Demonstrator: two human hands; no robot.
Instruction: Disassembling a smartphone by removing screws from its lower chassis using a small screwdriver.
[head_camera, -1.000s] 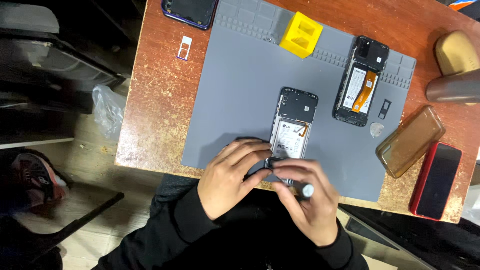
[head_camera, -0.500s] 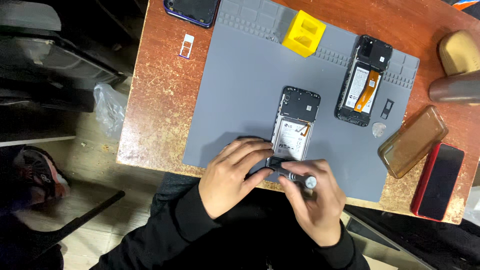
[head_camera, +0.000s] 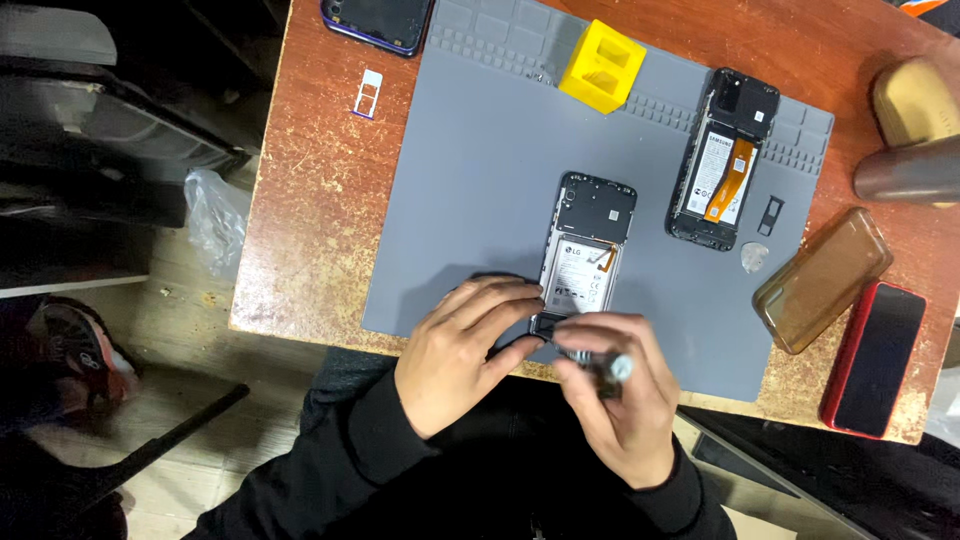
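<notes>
An opened phone (head_camera: 588, 250) with its back cover off lies on the grey work mat (head_camera: 480, 170), battery showing. My left hand (head_camera: 465, 350) rests on the mat at the phone's near end, fingers pressing on its lower edge. My right hand (head_camera: 620, 395) is closed around a small screwdriver (head_camera: 600, 365), whose tip points at the phone's bottom end. Both hands meet just below the battery and hide the phone's lower part.
A second opened phone (head_camera: 722, 160) with an orange ribbon lies further right on the mat. Around it are a yellow block (head_camera: 602, 68), a SIM tray (head_camera: 368, 94), a brown case (head_camera: 822, 280), a red phone (head_camera: 876, 358) and a dark phone (head_camera: 378, 20) on the wooden table (head_camera: 310, 240).
The hands stay at the phone's near end with only slight finger shifts. The screwdriver has turned a little in my right hand.
</notes>
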